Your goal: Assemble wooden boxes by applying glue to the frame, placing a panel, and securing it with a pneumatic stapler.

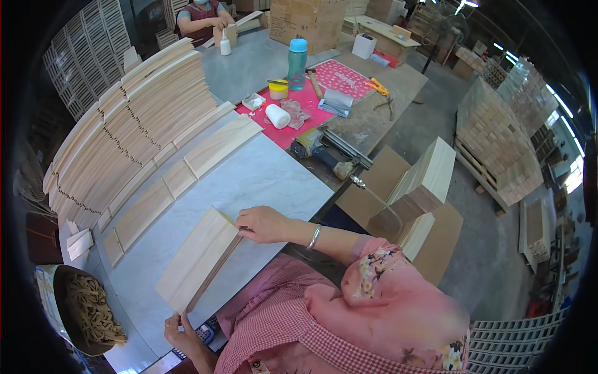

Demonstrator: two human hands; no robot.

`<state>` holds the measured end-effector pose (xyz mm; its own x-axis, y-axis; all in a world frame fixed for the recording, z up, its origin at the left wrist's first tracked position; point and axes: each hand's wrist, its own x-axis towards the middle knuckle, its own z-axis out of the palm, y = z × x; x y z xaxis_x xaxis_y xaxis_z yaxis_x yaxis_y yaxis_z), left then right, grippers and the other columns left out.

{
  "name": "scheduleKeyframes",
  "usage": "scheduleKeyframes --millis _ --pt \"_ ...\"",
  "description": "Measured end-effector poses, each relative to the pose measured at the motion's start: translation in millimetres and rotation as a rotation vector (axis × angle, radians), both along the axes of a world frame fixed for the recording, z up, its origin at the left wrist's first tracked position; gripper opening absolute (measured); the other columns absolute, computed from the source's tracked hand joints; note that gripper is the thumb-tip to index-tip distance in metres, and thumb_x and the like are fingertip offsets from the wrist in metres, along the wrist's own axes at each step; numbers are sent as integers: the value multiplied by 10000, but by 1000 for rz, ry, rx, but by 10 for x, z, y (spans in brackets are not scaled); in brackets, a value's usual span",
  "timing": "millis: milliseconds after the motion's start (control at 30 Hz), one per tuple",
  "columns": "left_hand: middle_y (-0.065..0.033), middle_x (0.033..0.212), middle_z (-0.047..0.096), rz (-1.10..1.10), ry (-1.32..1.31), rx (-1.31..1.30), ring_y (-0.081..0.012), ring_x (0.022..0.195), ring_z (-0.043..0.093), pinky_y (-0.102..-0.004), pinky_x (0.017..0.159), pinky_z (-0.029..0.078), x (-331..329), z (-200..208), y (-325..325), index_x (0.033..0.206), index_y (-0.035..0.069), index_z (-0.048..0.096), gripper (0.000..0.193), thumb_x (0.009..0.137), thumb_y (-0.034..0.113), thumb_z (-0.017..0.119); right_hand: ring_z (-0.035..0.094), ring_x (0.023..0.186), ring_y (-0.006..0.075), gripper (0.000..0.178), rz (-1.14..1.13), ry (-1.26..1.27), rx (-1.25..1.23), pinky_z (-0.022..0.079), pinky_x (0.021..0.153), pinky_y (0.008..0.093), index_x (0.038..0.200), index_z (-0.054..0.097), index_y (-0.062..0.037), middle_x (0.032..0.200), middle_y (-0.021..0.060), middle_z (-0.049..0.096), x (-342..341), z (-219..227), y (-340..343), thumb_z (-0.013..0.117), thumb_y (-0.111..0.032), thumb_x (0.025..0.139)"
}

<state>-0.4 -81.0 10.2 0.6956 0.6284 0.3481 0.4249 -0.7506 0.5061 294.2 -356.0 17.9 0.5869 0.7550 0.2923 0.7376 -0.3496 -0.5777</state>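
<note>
A pale wooden board, with a darker layered edge along its near side, lies at a slant over the light grey tabletop. Its near left corner is pinched between the thumb and fingers of my left hand. At the far right end, my right hand has its fingers closed on the board's corner. Whether it is one thick board or several thin ones together, I cannot tell. Beyond it runs a row of flat wooden pieces, and behind that a tall stack of thin boards.
A bin of rubber bands or strips stands at the left edge. A pink mat carries a teal bottle, a hammer and pliers. A power tool lies beyond the table corner. Stacked boards stand right; a co-worker sits opposite.
</note>
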Motion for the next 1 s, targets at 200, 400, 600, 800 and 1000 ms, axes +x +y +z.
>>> scheduleKeyframes --millis 200,400,600,800,1000 --pt "-133 794 641 -5 -14 -76 -233 662 560 -353 645 480 -5 2 25 952 -77 721 134 851 11 730 624 711 306 101 81 35 -41 494 683 382 789 663 -55 802 72 665 140 52 47 682 -139 844" --pt "-130 788 639 -24 28 -86 -230 663 558 -346 652 484 2 52 50 935 -91 716 124 851 0 722 629 704 316 122 123 2 -99 501 687 385 753 688 -45 768 80 683 206 10 92 675 -143 823" --pt "-125 778 642 -24 46 -89 -231 666 560 -345 659 485 4 90 56 924 -95 712 118 852 -3 717 638 720 323 134 177 -1 -69 509 694 391 775 715 -48 776 84 694 244 0 78 661 -157 832" --pt "-125 774 645 -64 69 -118 -234 671 565 -346 664 487 0 110 91 921 -92 712 115 853 0 717 633 701 332 141 151 -1 -121 509 687 399 756 704 -45 769 91 691 231 40 86 656 -152 834" --pt "-132 786 655 -62 23 -91 -236 682 576 -348 670 494 -41 34 107 916 -87 714 108 856 3 719 623 670 342 167 127 -151 -256 505 676 405 724 677 -37 755 109 682 175 49 151 655 -156 838"
